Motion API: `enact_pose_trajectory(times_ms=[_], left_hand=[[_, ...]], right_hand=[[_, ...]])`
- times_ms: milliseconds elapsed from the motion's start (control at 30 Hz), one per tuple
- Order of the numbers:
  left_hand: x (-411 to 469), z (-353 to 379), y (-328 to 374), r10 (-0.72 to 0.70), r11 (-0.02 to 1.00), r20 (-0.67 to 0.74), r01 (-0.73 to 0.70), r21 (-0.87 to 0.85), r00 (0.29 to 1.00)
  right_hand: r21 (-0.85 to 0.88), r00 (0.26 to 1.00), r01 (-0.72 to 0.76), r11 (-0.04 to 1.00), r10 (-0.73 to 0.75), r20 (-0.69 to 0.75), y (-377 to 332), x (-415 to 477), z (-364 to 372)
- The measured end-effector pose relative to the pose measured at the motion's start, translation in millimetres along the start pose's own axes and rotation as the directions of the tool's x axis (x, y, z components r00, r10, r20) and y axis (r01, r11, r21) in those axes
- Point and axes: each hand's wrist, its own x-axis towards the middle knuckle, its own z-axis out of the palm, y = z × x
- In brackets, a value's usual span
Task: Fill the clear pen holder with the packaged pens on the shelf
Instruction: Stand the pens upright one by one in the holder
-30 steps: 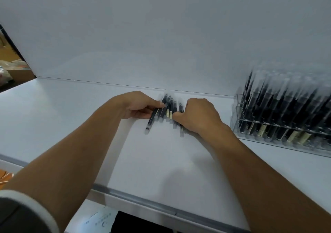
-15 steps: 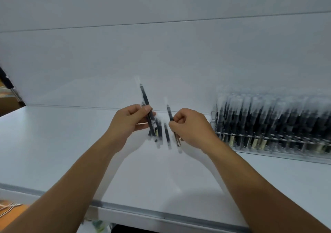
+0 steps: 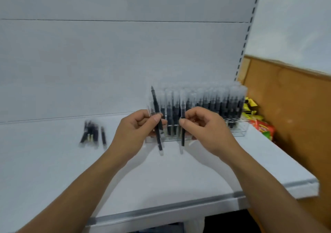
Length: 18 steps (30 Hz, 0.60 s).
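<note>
I read the left hand [image 3: 136, 130] as clenched around a slim black pen in a clear plastic sleeve [image 3: 155, 100], the thumb pressing it against the curled fingers at about mid-length. A paler sleeve edge shows just beside it, but the blur keeps me from saying whether that is another pen. The right hand [image 3: 202, 127] pinches a second sleeved black pen [image 3: 182, 140] between thumb and forefinger, also near its middle. Both pens are held in the air in front of the clear acrylic pen holder [image 3: 240, 134], which stands at the back right of the white shelf [image 3: 179, 179] and already looks densely packed with upright pens. I judge these pens light and stiff, but the glossy sleeve is likely slippery and may slide along the barrel. I would therefore grip the barrel itself at mid-length, not the empty sleeve ends, which would crumple. The left pen's long axis runs near vertical, its pointed end up and leaning a little left. The right pen stands almost plumb, its clear sleeve tail hanging below the hand. A loose bunch of sleeved pens [image 3: 91, 134] lies flat on the shelf well to the left, long axes running roughly front to back.
</note>
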Motion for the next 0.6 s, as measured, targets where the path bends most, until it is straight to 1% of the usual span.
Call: enact_pose_trajectory(times_ms=[67,200,300,400,533,600], left_hand=[[3.7,21.7,-1.8,0.014,1.000,0.042,-0.014,-0.009,0.999],[8.9,45.6,-3.3,0.037,0.999,0.102,-0.034,-0.029,0.994],[8.5,55.7,-13.4,0.040,0.999,0.174,-0.040,-0.005,0.984],[4.6,60.7,-24.4,0.009,0.999,0.188,-0.002,-0.037,0.982],[2.1,58.7,-34.4,-0.023,0.999,0.249,0.015,0.031,0.968],[2.1,57.8,-36.4,-0.055,0.998,0.240,0.061,-0.019,0.969]], right_hand=[[-0.012,0.998,-0.009,1.000,0.008,-0.061,4.5,-0.2,-21.5],[0.031,0.991,-0.035,0.999,0.038,-0.129,11.5,2.3,-46.4],[0.045,0.986,-0.034,0.998,0.041,-0.163,18.0,4.5,-58.0],[0.033,0.979,-0.022,0.999,0.028,-0.201,21.9,7.8,-63.1],[0.067,0.970,0.018,0.998,-0.001,-0.243,17.9,15.5,-63.9],[0.064,0.970,0.026,0.998,-0.010,-0.244,14.0,20.6,-63.0]])
